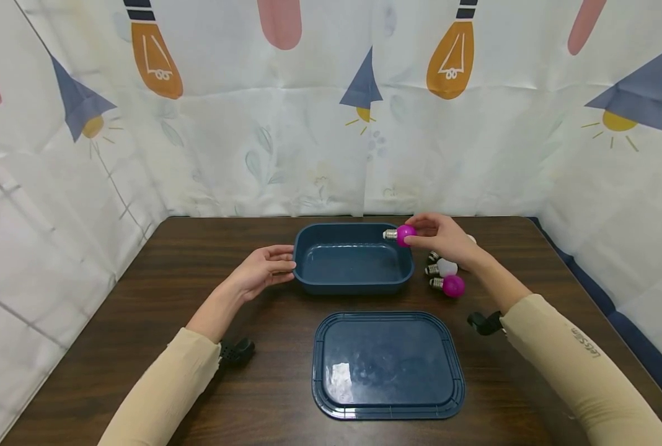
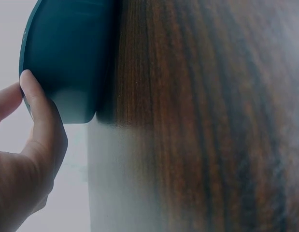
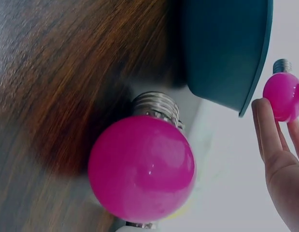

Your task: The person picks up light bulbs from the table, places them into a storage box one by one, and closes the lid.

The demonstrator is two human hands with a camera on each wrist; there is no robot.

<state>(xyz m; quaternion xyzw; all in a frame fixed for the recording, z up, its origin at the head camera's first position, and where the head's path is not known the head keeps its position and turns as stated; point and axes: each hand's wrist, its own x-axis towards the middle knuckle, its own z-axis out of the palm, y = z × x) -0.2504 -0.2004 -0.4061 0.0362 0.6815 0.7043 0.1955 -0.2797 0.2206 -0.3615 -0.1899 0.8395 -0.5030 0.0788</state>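
I have the right hand (image 1: 445, 240) at the far right corner of the blue rectangular tub (image 1: 353, 288), its thumb and fingertips pinching the globe of a magenta screw-base bulb (image 1: 405, 235). The relation I watch is bulb to rim: the long axis runs roughly level, the metal screw base pointing left over the tub's opening, the globe held toward the right rim. The right wrist view puts the bulb above rim level and apart from the wall, as I judge it; I can't read how much clearance there is. The left hand (image 1: 261, 269) is at the opposite end, fingers nearly straight, tips against the tub's left rim, so the right is the nearer hand to the bulb.

Right of the tub lie a second magenta bulb (image 1: 454, 286) and, just beyond it, a white bulb (image 1: 447, 267). Past that, the right hand covers most of at least one more bulb. On the tub's near side lies a flat blue lid or tray (image 1: 387, 371); I can't settle which. The right wrist view cuts off part of the holding hand, and the left wrist view doesn't show the tub's inside.
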